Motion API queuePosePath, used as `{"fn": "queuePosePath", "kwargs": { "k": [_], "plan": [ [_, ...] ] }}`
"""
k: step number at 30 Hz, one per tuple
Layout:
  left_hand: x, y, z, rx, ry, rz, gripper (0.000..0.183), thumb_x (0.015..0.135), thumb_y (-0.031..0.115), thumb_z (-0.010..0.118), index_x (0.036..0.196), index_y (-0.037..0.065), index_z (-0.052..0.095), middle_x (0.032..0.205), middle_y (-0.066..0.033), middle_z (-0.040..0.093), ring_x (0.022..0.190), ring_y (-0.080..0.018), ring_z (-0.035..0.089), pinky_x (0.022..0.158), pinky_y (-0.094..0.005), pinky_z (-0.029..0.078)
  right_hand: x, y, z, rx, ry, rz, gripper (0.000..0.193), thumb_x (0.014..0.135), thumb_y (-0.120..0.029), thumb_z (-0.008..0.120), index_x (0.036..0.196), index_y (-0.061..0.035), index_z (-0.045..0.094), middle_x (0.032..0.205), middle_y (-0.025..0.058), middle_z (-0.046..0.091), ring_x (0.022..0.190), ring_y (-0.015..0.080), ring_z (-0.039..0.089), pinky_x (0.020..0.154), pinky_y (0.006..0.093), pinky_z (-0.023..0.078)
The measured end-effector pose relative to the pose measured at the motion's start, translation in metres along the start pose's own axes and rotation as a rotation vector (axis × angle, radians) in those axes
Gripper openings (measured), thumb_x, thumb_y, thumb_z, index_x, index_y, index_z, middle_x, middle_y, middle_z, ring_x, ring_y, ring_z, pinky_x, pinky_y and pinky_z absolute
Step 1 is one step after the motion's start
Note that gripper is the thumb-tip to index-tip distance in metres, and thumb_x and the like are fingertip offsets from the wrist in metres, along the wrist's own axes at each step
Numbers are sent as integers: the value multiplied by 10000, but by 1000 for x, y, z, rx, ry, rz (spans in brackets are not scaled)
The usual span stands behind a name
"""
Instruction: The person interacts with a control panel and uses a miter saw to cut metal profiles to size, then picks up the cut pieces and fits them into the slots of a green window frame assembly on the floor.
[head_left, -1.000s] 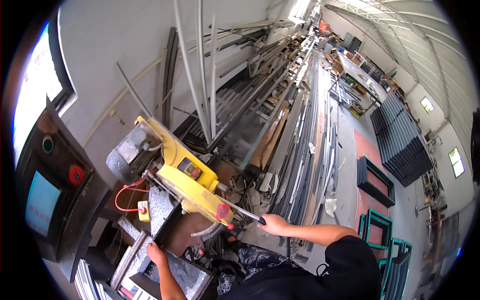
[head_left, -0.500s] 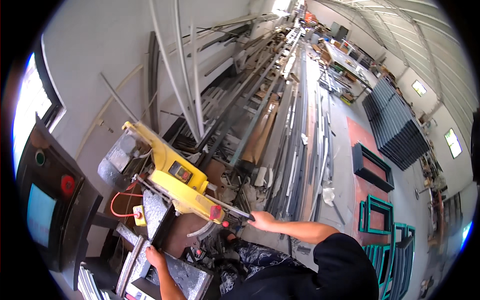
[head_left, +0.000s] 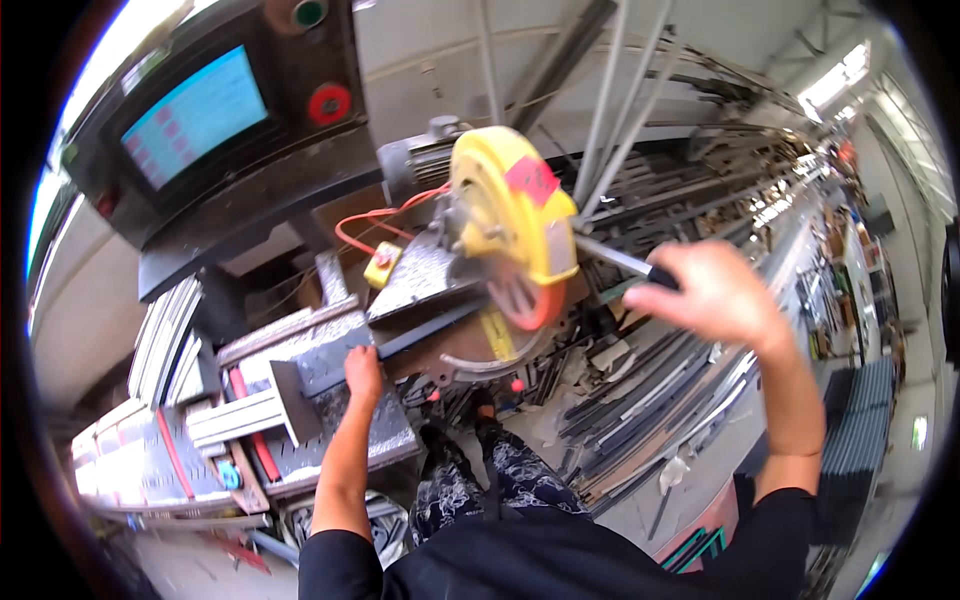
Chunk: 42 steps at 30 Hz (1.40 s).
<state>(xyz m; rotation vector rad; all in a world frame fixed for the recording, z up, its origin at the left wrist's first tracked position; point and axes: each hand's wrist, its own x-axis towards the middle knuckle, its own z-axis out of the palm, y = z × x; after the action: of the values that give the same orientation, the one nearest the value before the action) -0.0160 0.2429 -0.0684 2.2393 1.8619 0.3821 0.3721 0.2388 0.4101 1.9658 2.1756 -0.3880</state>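
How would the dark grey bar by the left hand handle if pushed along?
Probably stiff: the dark grey bar runs straight beyond the left hand with no visible bend. Unlikely to roll, since it looks flat-sided. It might slide lengthwise fairly easily, as its visible face looks smooth.

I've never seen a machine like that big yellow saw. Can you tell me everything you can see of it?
The yellow saw has a rounded, painted housing with a red patch on top. A grey ribbed motor sits to its left. From its right side runs a metal rod ending in a black grip, held by the right hand. Beneath shows a reddish-orange rounded part, too blurred to tell whether it spins.
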Motion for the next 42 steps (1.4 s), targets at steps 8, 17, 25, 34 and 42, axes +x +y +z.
{"fn": "queuePosePath", "kwargs": {
  "k": [8, 17, 25, 34, 42],
  "plan": [
    [-141, 55, -50, -69, -113, -70, 89, 740, 69, 559, 819, 53, 595, 810, -146, 554, 828, -341, 557, 737, -448, 452, 27, -22, -37, 139, -167, -1, 471, 803, -433, 664, 920, 23, 671, 770, 216, 639, 743, 360, 640, 687, 390, 492],
    [-204, -54, -47, 13, -99, -221, 270, 718, 76, 607, 986, 52, 637, 954, -141, 603, 939, -343, 567, 831, -430, 469, 42, 4, -21, 770, -197, 40, 416, 837, -321, 646, 1057, 32, 658, 634, 35, 594, 559, 73, 595, 486, 189, 443],
    [-192, -37, -58, 212, -126, -278, 491, 708, 52, 618, 1196, 57, 569, 1177, -182, 552, 1157, -366, 511, 973, -433, 430, 193, 217, 250, 233, 172, 63, 242, 841, -132, 650, 1047, -6, 651, 811, 171, 673, 711, 326, 642, 692, 375, 504],
    [-158, 60, -88, 33, -38, -367, 399, 772, 84, 628, 1166, 42, 579, 1166, -156, 565, 1151, -333, 529, 959, -427, 440, 299, 225, 360, 2, 13, 235, 223, 813, -108, 646, 1011, -5, 647, 828, 180, 659, 747, 347, 625, 708, 394, 497],
    [-124, 95, -63, -174, 14, -306, 313, 780, 77, 627, 1087, 25, 597, 1072, -139, 586, 1035, -326, 567, 880, -408, 476, 299, 227, 371, -24, 6, 218, 207, 788, -87, 642, 979, -5, 644, 843, 188, 646, 780, 366, 610, 723, 411, 491]
  ]
}}
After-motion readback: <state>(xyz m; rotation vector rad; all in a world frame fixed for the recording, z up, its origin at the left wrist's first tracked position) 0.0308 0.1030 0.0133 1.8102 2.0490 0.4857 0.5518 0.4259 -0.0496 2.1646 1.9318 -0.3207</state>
